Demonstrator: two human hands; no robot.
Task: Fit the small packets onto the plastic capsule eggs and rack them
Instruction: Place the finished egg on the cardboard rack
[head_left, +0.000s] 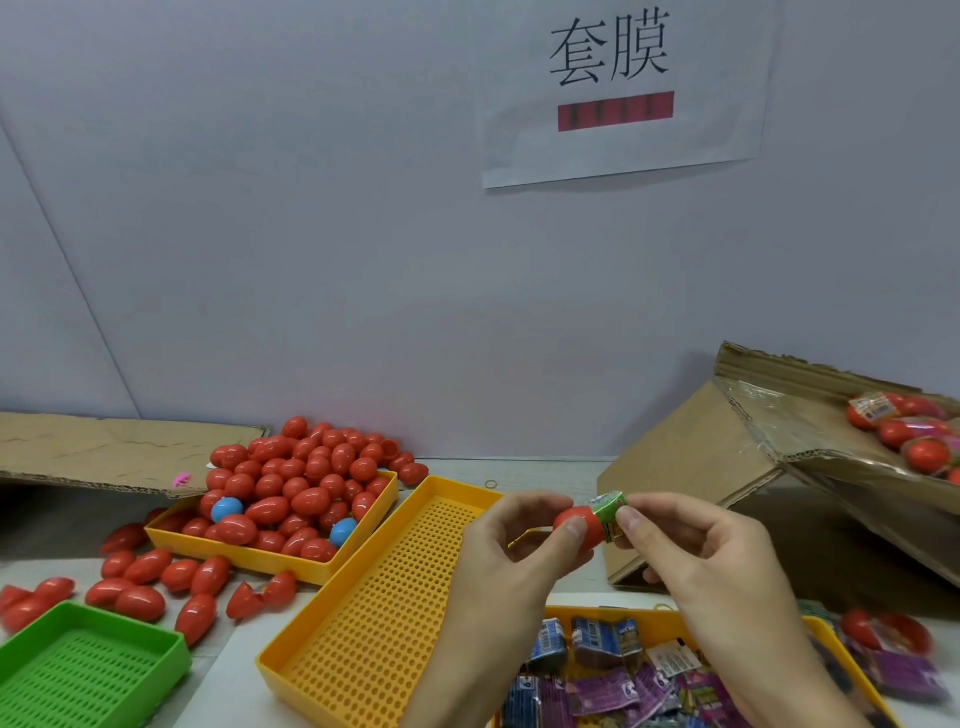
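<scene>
one red egg (576, 529) with green packet (609, 512) between both hands (613, 566)

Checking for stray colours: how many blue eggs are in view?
2, both in the yellow tray heaped with red eggs: one blue egg near its left side, one blue egg near its front right. More may be buried.
</scene>
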